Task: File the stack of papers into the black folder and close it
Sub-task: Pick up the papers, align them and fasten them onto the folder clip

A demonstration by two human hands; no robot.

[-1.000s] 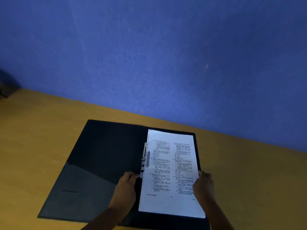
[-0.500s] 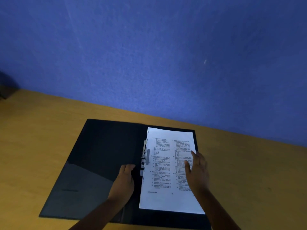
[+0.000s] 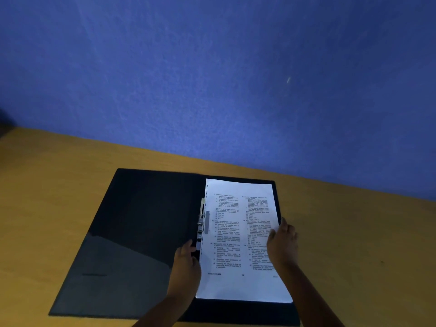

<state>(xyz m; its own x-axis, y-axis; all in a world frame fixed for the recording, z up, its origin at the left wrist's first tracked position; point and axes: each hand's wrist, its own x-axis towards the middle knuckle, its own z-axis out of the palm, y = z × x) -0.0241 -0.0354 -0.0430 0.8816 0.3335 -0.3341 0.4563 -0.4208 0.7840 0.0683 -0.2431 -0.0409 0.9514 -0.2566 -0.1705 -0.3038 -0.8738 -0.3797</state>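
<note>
The black folder (image 3: pixel 132 232) lies open and flat on the wooden table. A stack of printed white papers (image 3: pixel 238 237) rests on its right half, left edge against the metal clip (image 3: pixel 203 223) at the spine. My left hand (image 3: pixel 186 263) sits at the papers' lower left edge beside the clip, fingers curled against it. My right hand (image 3: pixel 282 244) lies at the papers' right edge, thumb on the page and fingers around the edge. Whether the sheets are fastened under the clip is hidden.
The yellow-brown table (image 3: pixel 47 197) runs back to a blue wall (image 3: pixel 212 79). A dark shape (image 3: pixel 4 123) sits at the far left edge. The scene is dim.
My right hand slid from the middle of the page out to the papers' right edge. My left hand moved slightly right, closer to the clip.
</note>
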